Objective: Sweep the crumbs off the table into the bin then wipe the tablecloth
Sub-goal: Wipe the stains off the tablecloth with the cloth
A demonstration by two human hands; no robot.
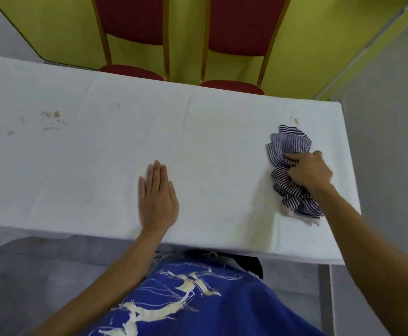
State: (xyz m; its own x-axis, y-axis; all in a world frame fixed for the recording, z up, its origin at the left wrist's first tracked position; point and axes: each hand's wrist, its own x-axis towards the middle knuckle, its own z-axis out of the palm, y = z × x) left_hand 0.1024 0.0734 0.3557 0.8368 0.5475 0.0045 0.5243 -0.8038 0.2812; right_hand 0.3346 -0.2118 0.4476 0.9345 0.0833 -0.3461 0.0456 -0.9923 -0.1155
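While right hand (307, 173) grips rag (290, 144), tablecloth (198, 132) — stained

You are getting soft, even indoor light, rather dim. Tablecloth (198, 132) is reading grey-white. Faint shadow is falling left of striped cloth (290, 146); darker shade is lying under tablecloth's near edge. Wide lens is bowing straight edges; whole frame is looking slightly soft, corners smearing.

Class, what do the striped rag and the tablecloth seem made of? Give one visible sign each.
The striped rag: thin woven fabric, probably cotton; it crumples in soft folds. The tablecloth: matte white cloth, possibly cotton; fold creases show, no shine.
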